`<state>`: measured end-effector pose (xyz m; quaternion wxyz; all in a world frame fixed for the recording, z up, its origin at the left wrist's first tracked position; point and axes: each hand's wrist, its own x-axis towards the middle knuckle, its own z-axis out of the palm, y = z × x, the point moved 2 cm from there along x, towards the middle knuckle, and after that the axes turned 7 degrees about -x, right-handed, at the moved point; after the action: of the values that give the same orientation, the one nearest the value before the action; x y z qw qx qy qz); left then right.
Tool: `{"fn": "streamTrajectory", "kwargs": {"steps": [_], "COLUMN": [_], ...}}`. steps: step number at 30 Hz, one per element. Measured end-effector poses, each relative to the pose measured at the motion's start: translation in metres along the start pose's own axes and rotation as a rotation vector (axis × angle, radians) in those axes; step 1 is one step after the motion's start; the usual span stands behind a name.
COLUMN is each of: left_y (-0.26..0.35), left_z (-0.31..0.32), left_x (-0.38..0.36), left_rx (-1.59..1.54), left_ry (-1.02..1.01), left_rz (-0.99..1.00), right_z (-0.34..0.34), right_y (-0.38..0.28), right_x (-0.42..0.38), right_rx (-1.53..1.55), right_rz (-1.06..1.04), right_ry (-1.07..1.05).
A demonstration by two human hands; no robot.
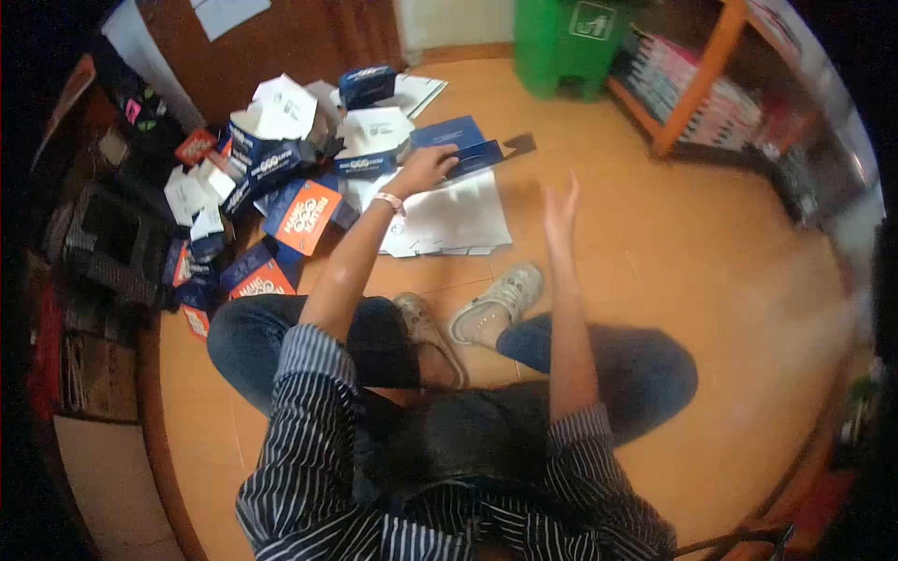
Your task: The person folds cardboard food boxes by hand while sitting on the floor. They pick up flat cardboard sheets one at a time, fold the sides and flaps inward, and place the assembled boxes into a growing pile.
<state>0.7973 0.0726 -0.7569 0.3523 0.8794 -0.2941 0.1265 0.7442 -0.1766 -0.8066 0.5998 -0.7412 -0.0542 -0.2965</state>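
Note:
My left hand (428,172), with a band at the wrist, has its fingers bent over the near end of a dark blue folded carton (477,159). A dark flap sticks out from the carton's far right end. Beneath it lie flat white cardboard sheets (458,217) and a blue carton panel (445,133). Held up to the right, apart from the carton, is my right hand (561,213), slightly blurred, its fingers stretched out and nothing in them.
Folded blue, white and orange boxes (304,217) lie heaped at the left. A green bin (569,51) stands at the back, beside an orange-framed rack (697,89). My shoes (505,297) rest on the tiled floor (599,280) just before the sheets.

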Motion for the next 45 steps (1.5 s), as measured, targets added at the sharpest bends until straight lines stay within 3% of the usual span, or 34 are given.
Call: {"fn": "streamTrajectory", "kwargs": {"steps": [1, 3, 8, 11, 13, 15, 17, 19, 20, 21, 23, 25, 27, 28, 29, 31, 33, 35, 37, 43, 45], "left_y": [0.019, 0.069, 0.121, 0.163, 0.183, 0.193, 0.2, 0.213, 0.217, 0.22, 0.256, 0.28, 0.254, 0.248, 0.238, 0.224, 0.224, 0.226, 0.223, 0.204, 0.196], "left_z": [-0.011, -0.032, -0.056, -0.08, -0.084, -0.088, -0.086, -0.087, -0.082, -0.074, -0.077, -0.076, -0.048, -0.04, -0.034, -0.029, -0.033, -0.033, -0.034, -0.037, -0.042], "left_x": [0.003, -0.005, -0.059, -0.08, -0.087, -0.086, -0.081, -0.078, -0.075, -0.073, -0.091, -0.111, -0.138, -0.138, -0.128, -0.103, -0.085, -0.073, -0.056, -0.018, -0.012], "left_rx": [-0.081, -0.149, -0.708, -0.708, -0.681, -0.676, -0.522, -0.31, -0.237, -0.045, 0.287, 0.369, 0.253, 0.183, 0.118, -0.042, -0.111, -0.207, -0.233, -0.328, -0.31], "left_ry": [-0.045, -0.274, -0.349, -0.276, -0.241, -0.319, -0.235, -0.317, -0.223, -0.123, 0.132, 0.472, 0.86, 0.92, 0.856, 0.94, 0.998, 0.97, 0.798, 0.629, 0.606], "left_rz": [0.041, 0.022, -0.237, -0.337, -0.308, -0.164, -0.018, -0.093, 0.055, 0.081, 0.233, 0.392, 0.402, 0.222, 0.04, -0.011, 0.106, 0.252, 0.242, 0.166, 0.133], "right_z": [-0.003, -0.004, -0.018, -0.031, -0.024, -0.025, -0.034, -0.039, -0.041, -0.043, -0.047, -0.059, -0.072, -0.073, -0.074, -0.072, -0.066, -0.065, -0.064, -0.045, -0.036], "right_y": [-0.029, -0.069, -0.174, -0.226, -0.245, -0.248, -0.236, -0.223, -0.216, -0.209, -0.205, -0.2, -0.212, -0.218, -0.222, -0.226, -0.233, -0.229, -0.226, -0.207, -0.205], "right_x": [0.006, 0.012, -0.012, -0.027, -0.037, -0.048, -0.046, -0.052, -0.05, -0.046, -0.047, -0.047, -0.053, -0.057, -0.061, -0.067, -0.065, -0.059, -0.05, -0.018, -0.012], "right_rx": [-0.041, -0.04, -0.085, -0.226, -0.448, -0.404, -0.318, -0.352, -0.32, -0.28, -0.294, -0.358, -0.231, -0.226, -0.132, -0.067, -0.197, -0.183, -0.154, -0.188, -0.194], "right_rz": [-0.173, -0.241, -0.52, -0.597, -0.821, -0.831, -0.72, -0.709, -0.586, -0.466, -0.398, -0.396, -0.197, -0.198, -0.19, -0.171, -0.367, -0.323, -0.345, -0.333, -0.417], "right_ry": [0.069, 0.071, 0.051, -0.067, -0.34, -0.38, -0.39, -0.357, -0.32, -0.286, -0.129, 0.18, 0.26, 0.267, 0.3, 0.32, 0.392, 0.401, 0.381, 0.356, 0.294]}}
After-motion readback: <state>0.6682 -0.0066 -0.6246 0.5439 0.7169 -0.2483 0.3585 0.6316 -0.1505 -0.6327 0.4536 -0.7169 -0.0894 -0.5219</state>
